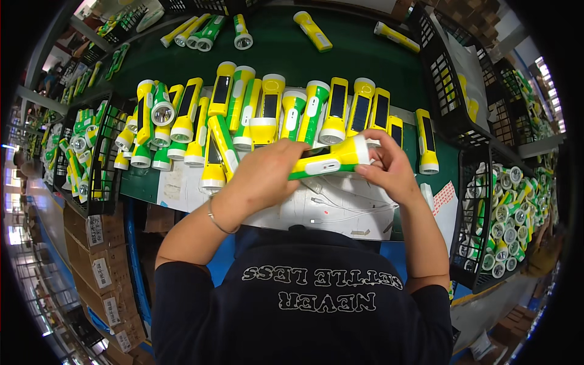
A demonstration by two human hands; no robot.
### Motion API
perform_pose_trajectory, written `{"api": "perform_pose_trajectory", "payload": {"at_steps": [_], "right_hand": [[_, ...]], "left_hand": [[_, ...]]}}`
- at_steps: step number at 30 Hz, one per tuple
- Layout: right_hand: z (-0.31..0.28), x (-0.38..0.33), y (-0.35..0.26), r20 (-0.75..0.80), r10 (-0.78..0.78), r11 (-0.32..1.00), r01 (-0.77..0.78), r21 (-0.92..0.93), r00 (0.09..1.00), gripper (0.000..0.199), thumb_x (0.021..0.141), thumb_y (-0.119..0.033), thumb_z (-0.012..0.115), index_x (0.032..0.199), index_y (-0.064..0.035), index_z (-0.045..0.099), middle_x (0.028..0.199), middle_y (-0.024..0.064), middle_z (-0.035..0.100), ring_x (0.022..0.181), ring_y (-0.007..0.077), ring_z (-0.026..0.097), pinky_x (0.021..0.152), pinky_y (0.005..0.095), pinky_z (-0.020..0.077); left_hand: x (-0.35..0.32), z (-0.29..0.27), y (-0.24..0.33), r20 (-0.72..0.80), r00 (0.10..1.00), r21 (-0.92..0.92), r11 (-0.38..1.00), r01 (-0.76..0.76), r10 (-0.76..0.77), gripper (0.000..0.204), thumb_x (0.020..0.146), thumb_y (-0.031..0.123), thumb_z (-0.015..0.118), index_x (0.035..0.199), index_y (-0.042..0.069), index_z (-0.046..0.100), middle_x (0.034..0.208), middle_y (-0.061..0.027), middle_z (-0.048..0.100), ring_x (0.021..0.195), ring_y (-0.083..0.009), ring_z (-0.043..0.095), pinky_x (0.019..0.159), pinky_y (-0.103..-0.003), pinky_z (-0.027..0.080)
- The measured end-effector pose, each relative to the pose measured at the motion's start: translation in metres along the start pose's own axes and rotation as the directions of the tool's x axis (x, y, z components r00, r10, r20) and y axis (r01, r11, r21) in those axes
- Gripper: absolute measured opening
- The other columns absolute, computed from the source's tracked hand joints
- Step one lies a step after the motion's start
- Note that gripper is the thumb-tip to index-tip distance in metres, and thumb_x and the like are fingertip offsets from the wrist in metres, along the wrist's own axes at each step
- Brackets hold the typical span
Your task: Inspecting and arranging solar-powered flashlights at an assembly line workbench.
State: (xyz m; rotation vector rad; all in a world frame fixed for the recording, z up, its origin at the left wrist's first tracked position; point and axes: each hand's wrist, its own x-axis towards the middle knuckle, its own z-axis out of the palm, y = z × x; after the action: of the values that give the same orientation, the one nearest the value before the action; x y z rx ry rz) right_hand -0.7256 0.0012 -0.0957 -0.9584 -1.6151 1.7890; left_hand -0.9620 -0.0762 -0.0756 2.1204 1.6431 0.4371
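Yellow and green plastic makes up the torch (328, 160) I hold crosswise above the white sheet (328, 210), its white-rimmed head pointing right and a white switch on its side. My left hand (264, 173) wraps closed around the green tail end, wrist bent. My right hand (389, 167) pinches the head, fingers curled. Behind it, a row of torches (274, 109) lies on the green table (340, 61).

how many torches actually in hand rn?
1: yellow-green torch held sideways, left hand around its body, right hand at its head end. No second one shows in either grip.
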Motion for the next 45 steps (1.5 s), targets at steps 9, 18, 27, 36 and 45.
{"api": "perform_pose_trajectory", "payload": {"at_steps": [9, 18, 27, 36, 45], "right_hand": [[0.010, 0.000, 0.018, 0.049, 0.056, 0.979, -0.065, 0.194, 0.997, 0.051, 0.075, -0.003, 0.068, 0.118, -0.0034, 0.043, 0.076, 0.0003, 0.057, 0.064, 0.0023, 0.050, 0.057, 0.0159, 0.0368], [0.049, 0.008, 0.078, -0.029, -0.164, 0.529, 0.063, -0.846, 0.986, 0.019, 0.076, -0.024, 0.063, 0.090, -0.0103, 0.062, 0.085, 0.0059, 0.063, 0.073, 0.0294, 0.061, 0.064, 0.0355, 0.0494], [0.006, -0.004, 0.039, -0.077, 0.004, 0.997, 0.002, 0.073, 0.997, 0.011, 0.085, -0.006, 0.059, 0.093, 0.0017, 0.057, 0.078, 0.0001, 0.058, 0.072, 0.0049, 0.054, 0.066, 0.0177, 0.0435], [0.002, -0.006, 0.038, -0.090, 0.097, 0.992, -0.090, 0.084, 0.991, 0.012, 0.083, -0.012, 0.063, 0.084, 0.0001, 0.060, 0.071, 0.0000, 0.058, 0.066, 0.0058, 0.053, 0.063, 0.0189, 0.0417], [0.013, -0.008, 0.031, -0.217, 0.134, 0.983, -0.101, 0.156, 0.967, 0.013, 0.082, -0.017, 0.065, 0.080, -0.0041, 0.060, 0.064, -0.0020, 0.057, 0.050, -0.0006, 0.039, 0.045, 0.0153, 0.0267]], "left_hand": [[-0.017, 0.000, -0.012, 0.100, 0.993, -0.196, 0.980, -0.039, 0.059, 0.046, 0.074, 0.017, 0.066, 0.114, 0.003, 0.048, 0.102, -0.0173, 0.057, 0.094, -0.0323, 0.057, 0.080, -0.037, 0.046], [-0.011, 0.037, -0.013, 0.152, 0.981, -0.694, 0.694, 0.191, -0.119, 0.057, 0.080, 0.017, 0.063, 0.123, -0.007, 0.035, 0.117, -0.0233, 0.049, 0.107, -0.0297, 0.052, 0.091, -0.034, 0.041], [0.002, 0.062, -0.007, -0.132, 0.986, -0.547, 0.837, 0.014, -0.102, 0.065, 0.074, 0.020, 0.069, 0.124, -0.003, 0.035, 0.117, -0.0231, 0.045, 0.109, -0.0346, 0.047, 0.094, -0.037, 0.038], [0.008, 0.074, 0.002, -0.185, 0.980, -0.547, 0.836, -0.040, -0.074, 0.062, 0.074, 0.018, 0.069, 0.123, -0.001, 0.037, 0.113, -0.0212, 0.046, 0.105, -0.0343, 0.049, 0.090, -0.037, 0.041], [0.011, 0.067, 0.014, -0.409, 0.913, -0.167, 0.982, -0.085, 0.010, 0.060, 0.070, 0.012, 0.070, 0.121, 0.001, 0.041, 0.102, -0.0174, 0.049, 0.089, -0.0351, 0.054, 0.073, -0.037, 0.048]]}}
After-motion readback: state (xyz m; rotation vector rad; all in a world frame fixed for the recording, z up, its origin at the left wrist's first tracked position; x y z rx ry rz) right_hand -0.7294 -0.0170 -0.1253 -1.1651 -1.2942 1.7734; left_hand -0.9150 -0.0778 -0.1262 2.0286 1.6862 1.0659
